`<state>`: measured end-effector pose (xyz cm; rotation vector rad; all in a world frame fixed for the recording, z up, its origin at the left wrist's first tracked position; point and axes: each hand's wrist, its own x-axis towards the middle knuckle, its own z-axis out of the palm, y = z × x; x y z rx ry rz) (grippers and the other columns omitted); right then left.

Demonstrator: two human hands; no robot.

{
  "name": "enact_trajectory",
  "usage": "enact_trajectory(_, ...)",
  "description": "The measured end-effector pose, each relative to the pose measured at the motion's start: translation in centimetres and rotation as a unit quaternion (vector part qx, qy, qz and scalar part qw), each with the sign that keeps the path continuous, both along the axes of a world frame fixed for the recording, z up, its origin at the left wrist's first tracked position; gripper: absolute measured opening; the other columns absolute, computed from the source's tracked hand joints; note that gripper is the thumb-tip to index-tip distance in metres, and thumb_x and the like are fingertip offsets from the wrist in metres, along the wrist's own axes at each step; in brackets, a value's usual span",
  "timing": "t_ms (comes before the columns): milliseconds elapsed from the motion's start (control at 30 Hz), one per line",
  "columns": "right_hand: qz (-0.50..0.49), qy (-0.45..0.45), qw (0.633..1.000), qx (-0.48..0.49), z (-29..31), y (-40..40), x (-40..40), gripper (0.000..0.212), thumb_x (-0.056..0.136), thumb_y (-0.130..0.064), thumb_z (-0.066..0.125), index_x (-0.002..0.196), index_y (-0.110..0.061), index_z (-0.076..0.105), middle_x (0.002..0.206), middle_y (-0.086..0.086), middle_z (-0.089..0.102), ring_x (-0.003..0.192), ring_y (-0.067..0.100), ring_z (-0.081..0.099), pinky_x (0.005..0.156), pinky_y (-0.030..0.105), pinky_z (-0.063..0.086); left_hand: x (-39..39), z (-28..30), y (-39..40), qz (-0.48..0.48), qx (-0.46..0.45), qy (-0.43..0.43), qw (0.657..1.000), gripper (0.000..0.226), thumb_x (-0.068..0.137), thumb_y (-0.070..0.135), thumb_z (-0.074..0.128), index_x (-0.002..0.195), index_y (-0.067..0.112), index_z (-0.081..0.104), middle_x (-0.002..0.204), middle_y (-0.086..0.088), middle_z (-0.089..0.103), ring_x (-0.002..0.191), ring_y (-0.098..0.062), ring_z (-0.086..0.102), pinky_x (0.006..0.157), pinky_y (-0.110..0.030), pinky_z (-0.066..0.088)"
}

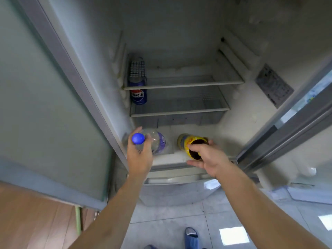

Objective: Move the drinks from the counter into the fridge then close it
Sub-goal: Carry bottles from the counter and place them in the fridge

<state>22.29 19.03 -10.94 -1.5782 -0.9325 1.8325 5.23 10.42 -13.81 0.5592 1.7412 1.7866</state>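
Note:
The fridge (179, 157) stands open in front of me. My left hand (139, 155) grips a clear water bottle (158, 142) with a blue cap near its neck, on the left of the fridge's bottom floor. My right hand (206, 157) holds a dark drink bottle (188, 141) with a yellow label at its top, on the same floor to the right. A blue cola can (138, 97) stands at the left of the lower glass shelf (179, 112).
The left fridge door (45, 105) is swung wide open, and the right door (296, 114) is open too. An upper glass shelf (183, 84) sits above the can. Below are a drawer front (172, 186), tiled floor and a blue slipper (191, 236).

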Motion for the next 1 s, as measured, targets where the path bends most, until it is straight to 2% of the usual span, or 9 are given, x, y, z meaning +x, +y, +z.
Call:
enact_trajectory(67,-0.024,0.031,0.999,-0.026,-1.3,-1.7,0.1,0.077,0.085,0.007,0.067,0.147,-0.023,0.03,0.105,0.004,0.053,0.08,0.027,0.063,0.051,0.036,0.06,0.7,-0.8,-1.1,0.011,0.018,-0.042,0.999,0.027,0.096,0.023,0.063,0.113,0.044,0.061,0.108,0.018,0.066,0.102,-0.009,0.068,0.079,-0.048,0.061)
enact_trajectory(200,-0.067,0.079,0.989,-0.109,-3.6,-4.0,0.8,0.069,0.085,0.012,0.062,0.133,-0.03,0.037,0.102,0.019,0.061,0.064,0.027,0.06,0.045,0.029,0.054,1.9,-2.2,-3.2,0.016,0.047,-0.118,0.992,0.031,0.096,0.017,0.064,0.115,0.042,0.062,0.108,0.021,0.065,0.096,-0.008,0.07,0.068,-0.034,0.061)
enact_trajectory(300,-0.064,0.053,0.987,-0.134,-4.9,-5.2,1.0,0.053,0.083,-0.012,0.078,0.123,-0.028,0.048,0.087,0.011,0.066,0.058,0.018,0.058,0.046,0.023,0.049,1.8,-3.1,-4.5,0.007,0.019,-0.194,0.981,0.042,0.092,0.006,0.067,0.112,0.043,0.066,0.11,0.02,0.065,0.1,-0.019,0.072,0.068,-0.035,0.061)
enact_trajectory(367,-0.077,0.023,0.988,-0.134,-5.4,-5.8,0.8,0.049,0.077,-0.029,0.085,0.114,-0.022,0.053,0.086,0.008,0.066,0.061,0.016,0.057,0.044,0.021,0.048,1.6,-3.8,-5.1,-0.008,-0.032,-0.284,0.958,0.047,0.089,0.0,0.067,0.117,0.037,0.063,0.116,0.005,0.064,0.103,-0.03,0.069,0.065,-0.038,0.06)
enact_trajectory(500,-0.077,-0.005,0.993,-0.088,-6.5,-6.6,0.4,0.053,0.074,-0.032,0.087,0.114,-0.017,0.055,0.089,0.007,0.068,0.065,0.014,0.059,0.047,0.022,0.05,2.1,-4.1,-5.5,-0.08,-0.152,-0.422,0.89,0.055,0.076,0.041,0.077,0.123,0.017,0.06,0.114,-0.016,0.071,0.079,-0.03,0.074,0.05,-0.03,0.056)
enact_trajectory(567,-0.083,-0.011,0.994,-0.074,-6.8,-6.9,0.4,0.052,0.075,-0.032,0.086,0.113,-0.019,0.054,0.087,0.008,0.069,0.064,0.016,0.059,0.048,0.023,0.05,3.1,-4.5,-5.0,-0.098,-0.217,-0.407,0.882,0.067,0.07,0.062,0.075,0.117,0.016,0.063,0.105,-0.013,0.075,0.061,-0.017,0.068,0.042,-0.022,0.048)
enact_trajectory(667,-0.092,-0.034,0.994,-0.054,-6.9,-6.8,0.6,0.046,0.076,-0.034,0.084,0.11,-0.02,0.055,0.081,0.008,0.069,0.052,0.014,0.052,0.043,0.021,0.044,3.8,-5.3,-4.2,-0.07,-0.27,-0.366,0.888,0.07,0.069,0.067,0.075,0.116,0.017,0.062,0.11,-0.015,0.074,0.046,-0.006,0.047,0.036,-0.017,0.035)
enact_trajectory(833,-0.113,-0.001,0.994,-0.009,-6.7,-6.9,1.5,0.038,0.077,-0.025,0.081,0.103,-0.01,0.058,0.07,0.011,0.062,0.037,0.012,0.035,0.036,0.017,0.025,3.5,-5.1,-5.8,-0.067,-0.205,-0.364,0.906,0.071,0.068,0.065,0.071,0.116,0.014,0.06,0.091,-0.017,0.074,0.036,-0.006,0.035,0.032,-0.014,0.024)
enact_trajectory(1000,-0.089,0.033,0.992,0.078,-4.3,-5.6,1.1,0.033,0.079,-0.018,0.08,0.106,-0.017,0.061,0.07,0.009,0.063,0.053,0.018,0.047,0.035,0.019,0.027,3.2,-2.9,-4.7,-0.058,-0.127,-0.324,0.936,0.088,0.045,0.067,0.074,0.111,0.013,0.054,0.09,-0.015,0.066,0.035,-0.007,0.037,0.031,-0.015,0.023)
